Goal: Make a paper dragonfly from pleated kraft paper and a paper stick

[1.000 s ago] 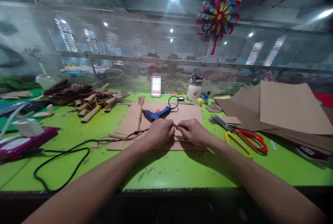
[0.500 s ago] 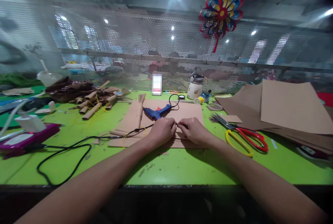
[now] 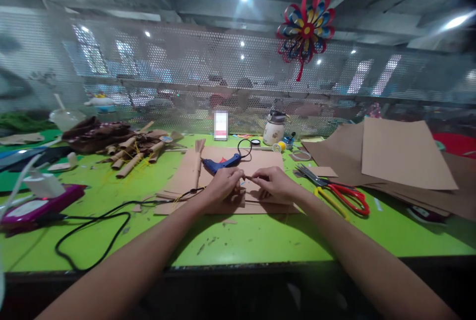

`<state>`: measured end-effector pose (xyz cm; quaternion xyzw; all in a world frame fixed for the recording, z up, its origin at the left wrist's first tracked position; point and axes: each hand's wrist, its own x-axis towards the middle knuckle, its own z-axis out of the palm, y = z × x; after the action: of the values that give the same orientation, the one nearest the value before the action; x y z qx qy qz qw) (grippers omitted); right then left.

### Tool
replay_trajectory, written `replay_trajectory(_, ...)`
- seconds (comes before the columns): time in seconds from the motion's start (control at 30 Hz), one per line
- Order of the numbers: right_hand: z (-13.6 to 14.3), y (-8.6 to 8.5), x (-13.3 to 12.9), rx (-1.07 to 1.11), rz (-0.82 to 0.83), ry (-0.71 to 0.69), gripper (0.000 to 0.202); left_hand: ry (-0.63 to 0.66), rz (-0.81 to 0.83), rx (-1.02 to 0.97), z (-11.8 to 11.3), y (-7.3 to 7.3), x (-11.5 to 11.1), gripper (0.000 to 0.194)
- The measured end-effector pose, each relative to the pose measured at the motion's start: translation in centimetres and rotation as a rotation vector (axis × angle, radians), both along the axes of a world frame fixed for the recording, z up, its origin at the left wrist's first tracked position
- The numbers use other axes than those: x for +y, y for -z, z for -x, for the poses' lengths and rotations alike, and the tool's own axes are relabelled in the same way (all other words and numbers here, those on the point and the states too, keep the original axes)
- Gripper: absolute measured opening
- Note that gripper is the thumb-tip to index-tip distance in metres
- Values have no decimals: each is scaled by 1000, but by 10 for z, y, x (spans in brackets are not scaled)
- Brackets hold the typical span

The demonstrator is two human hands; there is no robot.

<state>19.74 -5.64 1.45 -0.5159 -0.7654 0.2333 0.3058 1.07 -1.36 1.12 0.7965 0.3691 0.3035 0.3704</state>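
My left hand and my right hand face each other above a stack of brown paper sheets. Between their fingertips is a small, thin brown paper piece, pinched at both ends; its exact shape is too small to tell. Just beyond my left hand lies a blue glue gun with a red trigger, on the paper. To its left rests a rolled paper piece with a fringed top. Narrow paper strips lie near my left wrist.
Red-and-yellow-handled scissors lie to the right, before large brown sheets. A white jar and yellow thread spool stand behind. On the left are paper rolls, a purple power strip and a black cord.
Both hands have risen slightly off the paper, and the thin brown piece between the fingertips now shows more clearly. The view has shifted a little.
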Motion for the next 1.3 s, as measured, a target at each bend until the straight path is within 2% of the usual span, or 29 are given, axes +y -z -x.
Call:
replay_trajectory(0.17, 1, -1, -1, 106, 91, -62, 27, 130, 175, -26, -3, 2, -2, 32)
replay_trajectory(0.3, -7, -9, 2, 104, 29, -21, 23, 179, 317, -97, -2, 5, 1, 28)
replay_trajectory(0.4, -21, -12, 12, 209, -44, 109, 26, 184, 394, -163, 0, 6, 1, 25)
replay_trajectory(0.53, -35, -8, 25, 542, -41, 276, 40, 181, 560, -303, -1, 4, -3, 23)
replay_trajectory(0.63, -33, -3, 28, 709, 68, 275, 47, 145, 648, -387, -2, 0, -7, 22)
replay_trajectory(0.8, -22, 1, 24, 758, 168, 203, 50, 108, 622, -365, -1, -1, -4, 25)
replay_trajectory(0.9, -23, 3, 25, 615, 138, 207, 46, 97, 597, -352, 0, 2, -1, 27)
replay_trajectory(1.07, -34, 0, 24, 77, -5, 267, 22, 34, 538, -338, 0, 7, 5, 29)
replay_trajectory(1.13, -39, -6, 20, -73, 45, 187, 22, -1, 533, -336, 0, 8, 6, 32)
replay_trajectory(1.2, -43, -13, 15, -236, 107, 44, 29, -34, 553, -325, 1, 10, 7, 36)
replay_trajectory(1.3, -45, -21, 10, -345, 160, -102, 39, -64, 551, -298, 1, 11, 8, 38)
